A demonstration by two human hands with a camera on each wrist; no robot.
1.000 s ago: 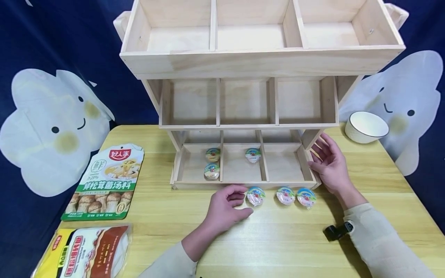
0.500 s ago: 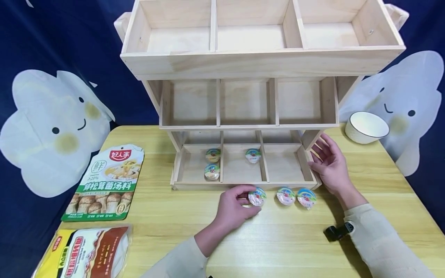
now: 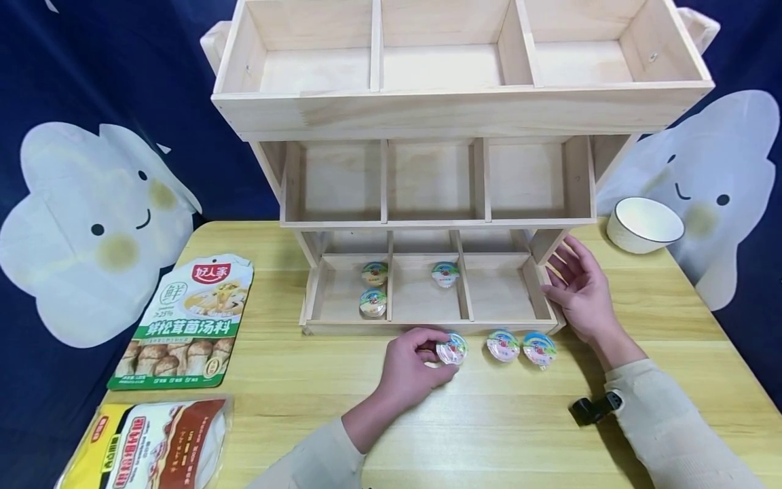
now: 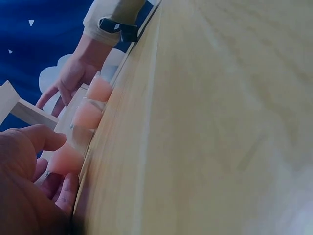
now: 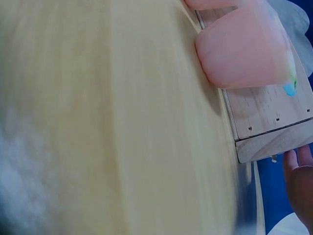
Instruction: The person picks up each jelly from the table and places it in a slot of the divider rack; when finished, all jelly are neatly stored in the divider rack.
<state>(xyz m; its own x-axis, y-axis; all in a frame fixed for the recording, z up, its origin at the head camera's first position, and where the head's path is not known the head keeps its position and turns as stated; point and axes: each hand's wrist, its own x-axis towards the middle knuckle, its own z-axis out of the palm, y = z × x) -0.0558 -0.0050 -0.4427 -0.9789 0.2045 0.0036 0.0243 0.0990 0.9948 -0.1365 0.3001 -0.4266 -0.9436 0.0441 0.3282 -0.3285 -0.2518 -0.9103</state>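
Pinching a pink jelly cup [image 3: 455, 349] between thumb and fingers, the left hand [image 3: 412, 367] is no longer merely beside it; that cup seems secured. The loosely spread right hand [image 3: 578, 291] is beside the bottom drawer [image 3: 354, 329], two more cups [image 3: 504, 346] between the hands.

The rack [image 3: 464, 114] is built from bare, matt wood; the desk [image 3: 489, 435] is surfaced in smooth, kinda glossy woodgrain. Small cups [image 5: 244, 49] are made of smooth plastic with shiny lids [image 3: 503, 345]; the far curtain's [image 3: 183, 41] done in cloth.
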